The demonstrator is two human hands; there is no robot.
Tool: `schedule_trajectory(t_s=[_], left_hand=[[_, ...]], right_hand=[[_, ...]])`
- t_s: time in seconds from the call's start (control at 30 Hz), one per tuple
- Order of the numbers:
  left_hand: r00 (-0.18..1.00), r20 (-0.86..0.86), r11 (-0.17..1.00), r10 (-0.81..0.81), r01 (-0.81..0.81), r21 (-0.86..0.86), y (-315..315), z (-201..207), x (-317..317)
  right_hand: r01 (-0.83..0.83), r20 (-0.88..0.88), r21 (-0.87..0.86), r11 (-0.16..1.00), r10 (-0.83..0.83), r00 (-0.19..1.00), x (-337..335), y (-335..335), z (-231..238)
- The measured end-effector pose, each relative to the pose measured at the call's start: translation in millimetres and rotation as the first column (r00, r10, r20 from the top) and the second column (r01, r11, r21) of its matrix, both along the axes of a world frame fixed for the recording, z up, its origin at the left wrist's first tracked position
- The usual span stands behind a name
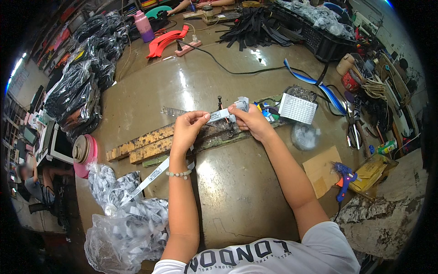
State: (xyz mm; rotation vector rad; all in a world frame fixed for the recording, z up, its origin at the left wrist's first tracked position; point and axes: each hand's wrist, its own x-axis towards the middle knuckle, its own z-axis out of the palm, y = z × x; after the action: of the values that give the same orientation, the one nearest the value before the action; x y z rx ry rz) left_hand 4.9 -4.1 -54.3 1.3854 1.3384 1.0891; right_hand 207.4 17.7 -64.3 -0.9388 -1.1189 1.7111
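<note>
My left hand (188, 131), with a beaded bracelet at its wrist, pinches a white printed label strip (219, 115) between thumb and fingertips. The strip runs across to my right hand (253, 122), whose thumb and fingers close on its other end. A few folded labels (242, 104) stick up above that hand. Behind my left wrist another length of the printed strip (157, 172) slants down to a clear plastic bag (132, 219) full of similar white labels. Below both hands lie worn yellow and green bars (150, 142), with a small upright metal piece (220, 101) just beyond.
A round clear container (305, 136) and a gridded paper (297, 108) sit to the right, near cardboard (321, 171) and a blue glue gun (346, 180). Black bags (77, 86) line the left. Further off are black straps (258, 27), a power strip (188, 48) and another person's arm (185, 5).
</note>
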Motion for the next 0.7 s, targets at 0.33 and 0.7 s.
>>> schedule_trajectory(t_s=[0.33,0.7], left_hand=[[1.000,-0.016,1.000,0.006,-0.007,-0.024,-1,1,0],[0.993,-0.115,0.999,0.032,-0.028,0.032,8,-21,-4]], right_hand=[[0.060,0.078,0.026,0.998,-0.062,0.995,-7,0,-10],[0.079,0.269,0.172,0.982,-0.124,0.955,-6,4,-25]])
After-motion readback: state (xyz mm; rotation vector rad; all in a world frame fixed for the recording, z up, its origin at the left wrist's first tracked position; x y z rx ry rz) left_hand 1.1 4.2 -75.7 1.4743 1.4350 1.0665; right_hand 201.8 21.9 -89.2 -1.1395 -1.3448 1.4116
